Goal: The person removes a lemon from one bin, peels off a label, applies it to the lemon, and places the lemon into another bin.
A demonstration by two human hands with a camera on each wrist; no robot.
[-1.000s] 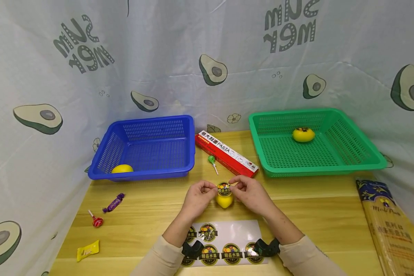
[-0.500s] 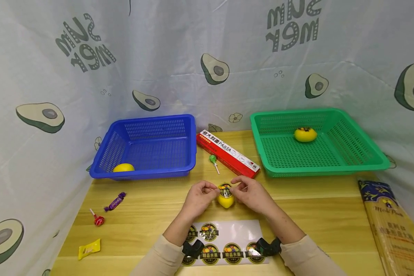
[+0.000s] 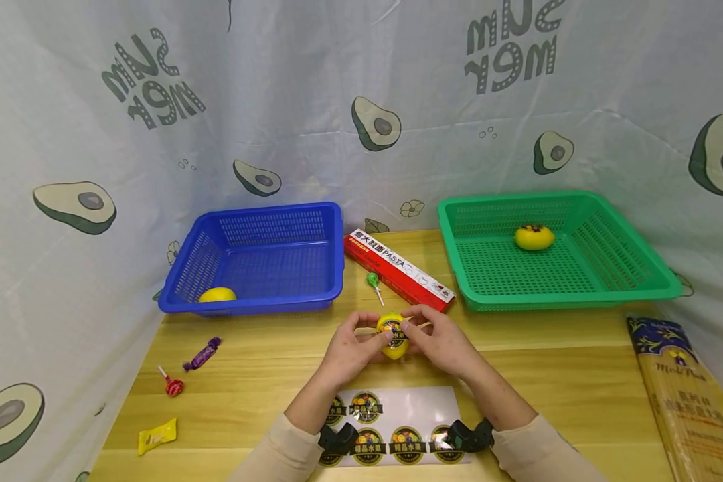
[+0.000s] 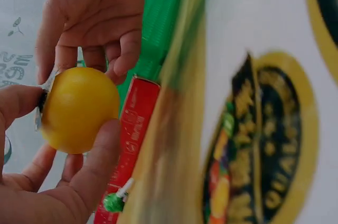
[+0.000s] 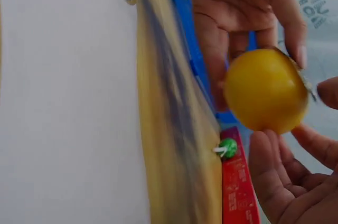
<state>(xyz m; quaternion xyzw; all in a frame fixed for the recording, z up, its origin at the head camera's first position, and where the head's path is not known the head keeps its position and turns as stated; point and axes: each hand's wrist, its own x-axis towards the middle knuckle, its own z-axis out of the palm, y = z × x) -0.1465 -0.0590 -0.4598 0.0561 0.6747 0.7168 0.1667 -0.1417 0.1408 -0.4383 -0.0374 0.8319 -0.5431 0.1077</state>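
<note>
A yellow lemon (image 3: 395, 351) with a round black-and-gold sticker (image 3: 393, 329) on its upper face is held between both hands, above the wooden table. My left hand (image 3: 351, 347) grips it from the left, thumb pressed on the sticker and fingers curled around the fruit's side. From the right, my right hand (image 3: 438, 338) has its fingers against the lemon (image 5: 266, 91) and its thumb close by the sticker's edge. Part of the sticker stands off the peel in the left wrist view. Below the hands lies a white sheet (image 3: 424, 402) of similar round stickers.
Behind are a blue basket (image 3: 250, 306) and a green basket (image 3: 566, 298), each holding a yellow fruit. Between them lie a red pasta box (image 3: 397, 269) and a green lollipop (image 3: 372, 281). Several candies sit at left; a spaghetti pack (image 3: 683, 395) lies at right.
The sticker has come down from between the fingertips onto the lemon. My left thumb has moved onto it, and the fingers have closed around the fruit.
</note>
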